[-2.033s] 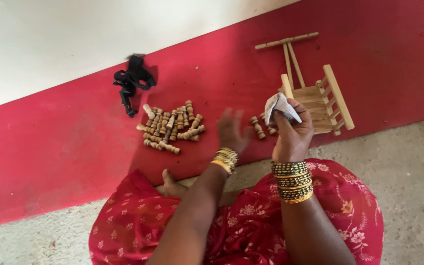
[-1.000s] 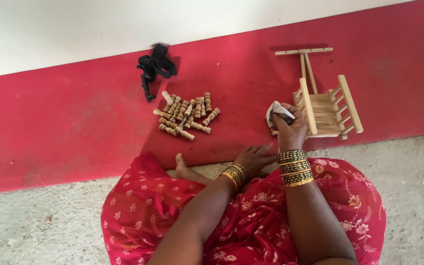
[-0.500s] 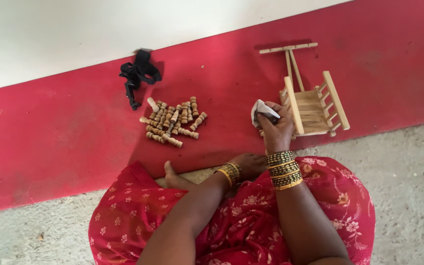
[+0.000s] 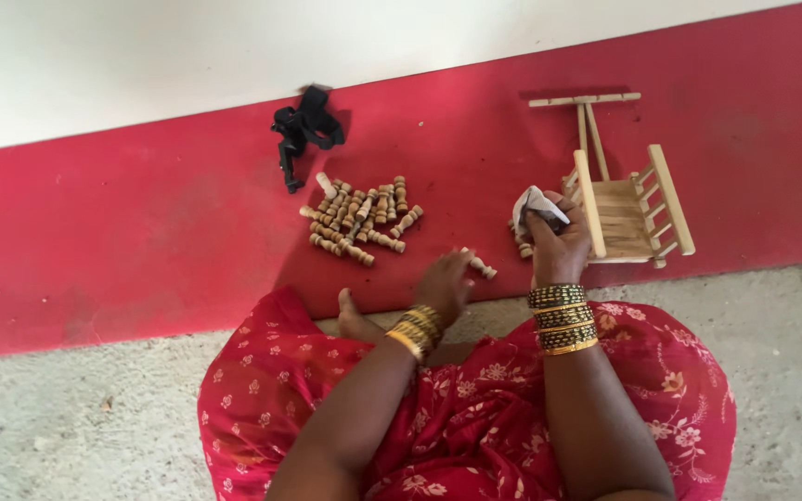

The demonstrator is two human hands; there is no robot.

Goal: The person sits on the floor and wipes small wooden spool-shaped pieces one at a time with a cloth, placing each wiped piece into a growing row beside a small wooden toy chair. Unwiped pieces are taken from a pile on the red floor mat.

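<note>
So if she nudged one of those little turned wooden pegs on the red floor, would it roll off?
Probably a little. The pegs look round and small, so likely light and easy to roll. Their ridged, uneven profile would likely curve and stop them soon. The one at her left hand lies flat.

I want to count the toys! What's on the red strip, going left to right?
Black strap bundle → pile of small turned wooden pegs → single wooden peg by the left hand → crumpled white cloth in the right hand → small wooden slatted chair frame.
</note>
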